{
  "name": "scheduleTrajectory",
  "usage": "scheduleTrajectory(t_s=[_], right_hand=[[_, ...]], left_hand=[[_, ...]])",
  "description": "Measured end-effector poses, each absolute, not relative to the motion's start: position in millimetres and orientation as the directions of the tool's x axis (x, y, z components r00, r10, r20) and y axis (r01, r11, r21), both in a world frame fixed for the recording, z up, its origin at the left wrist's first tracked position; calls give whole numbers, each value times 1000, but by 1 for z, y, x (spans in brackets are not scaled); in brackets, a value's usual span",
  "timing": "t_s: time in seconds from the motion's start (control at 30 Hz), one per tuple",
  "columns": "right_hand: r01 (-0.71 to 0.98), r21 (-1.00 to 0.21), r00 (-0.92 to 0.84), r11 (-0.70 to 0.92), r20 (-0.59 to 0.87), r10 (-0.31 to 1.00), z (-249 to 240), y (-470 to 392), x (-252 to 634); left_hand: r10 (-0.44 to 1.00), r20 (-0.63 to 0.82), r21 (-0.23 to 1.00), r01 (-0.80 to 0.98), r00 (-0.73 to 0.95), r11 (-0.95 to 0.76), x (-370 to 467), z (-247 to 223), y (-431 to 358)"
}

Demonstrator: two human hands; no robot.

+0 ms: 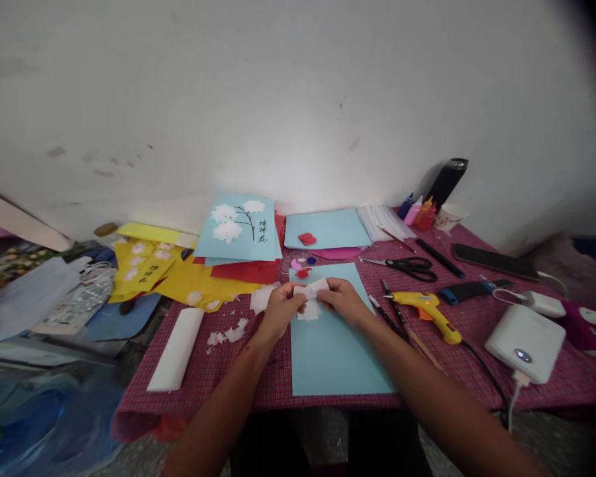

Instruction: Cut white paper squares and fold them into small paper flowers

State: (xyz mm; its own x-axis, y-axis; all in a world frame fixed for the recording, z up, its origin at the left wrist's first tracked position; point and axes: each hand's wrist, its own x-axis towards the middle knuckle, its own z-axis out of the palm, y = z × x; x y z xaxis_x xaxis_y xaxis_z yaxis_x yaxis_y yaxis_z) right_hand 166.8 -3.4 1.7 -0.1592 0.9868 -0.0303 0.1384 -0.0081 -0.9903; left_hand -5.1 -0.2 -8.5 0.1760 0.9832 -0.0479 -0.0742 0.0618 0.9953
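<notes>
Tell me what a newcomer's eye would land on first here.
Probably the yellow glue gun, bright against the checked tablecloth to the right of the hands. Next, the light blue card with white blossoms, at the back left near the wall. Then, front and centre, the left hand and right hand holding white paper.

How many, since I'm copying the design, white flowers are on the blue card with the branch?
3 on the blue card: upper-left flower, lower-left flower, upper-right flower. None looks hidden there.
</notes>
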Motion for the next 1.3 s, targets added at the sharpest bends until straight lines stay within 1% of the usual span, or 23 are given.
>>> scheduleTrajectory(t_s=[0.3, 0.47, 0.57, 0.6, 0.67, 0.77, 0.83, 0.9, 1.0, 1.1, 1.17, 1.3], right_hand=[[138, -990, -164, 6, -17, 986, -2, -2, 168], [158, -987, -125, 7, -13, 992, -1, -3, 168], [124, -992, -104, 12, -1, 995, 2, -5, 167], [101, -995, -103, 19, 9, 995, 3, -5, 167], [51, -998, -123, 36, 29, 992, 5, -7, 167], [16, -998, -217, 54, 49, 975, 7, -9, 167], [49, -996, -257, 74, 59, 965, 8, -10, 167], [112, -988, -255, 103, 71, 964, 7, -10, 166], [237, -961, -196, 142, 96, 976, 4, -10, 164], [348, -924, -145, 155, 110, 983, -2, -8, 163], [380, -914, -129, 141, 99, 987, -6, -6, 163], [388, -914, -103, 123, 89, 991, -13, -4, 164]], left_hand=[[977, -37, 998, -33, 208, 44, -6, -8, -1], [981, 11, 993, 112, 192, -33, -7, -10, -3], [985, 17, 979, 196, 172, -51, -7, -9, -3], [986, 10, 980, 195, 168, -43, -7, -9, -3], [985, -16, 990, 139, 171, -8, -7, -9, -2], [980, -54, 998, 24, 193, 50, -7, -11, -1], [978, -65, 998, -3, 197, 67, -7, -12, 0], [978, -60, 998, -2, 199, 61, -7, -13, -1], [976, -32, 999, 17, 214, 29, -7, -12, -2], [976, -35, 998, 51, 216, 24, -7, -10, -3], [975, -48, 997, 64, 217, 35, -7, -11, -3], [971, -37, 998, 62, 237, 23, -7, -13, -2]])
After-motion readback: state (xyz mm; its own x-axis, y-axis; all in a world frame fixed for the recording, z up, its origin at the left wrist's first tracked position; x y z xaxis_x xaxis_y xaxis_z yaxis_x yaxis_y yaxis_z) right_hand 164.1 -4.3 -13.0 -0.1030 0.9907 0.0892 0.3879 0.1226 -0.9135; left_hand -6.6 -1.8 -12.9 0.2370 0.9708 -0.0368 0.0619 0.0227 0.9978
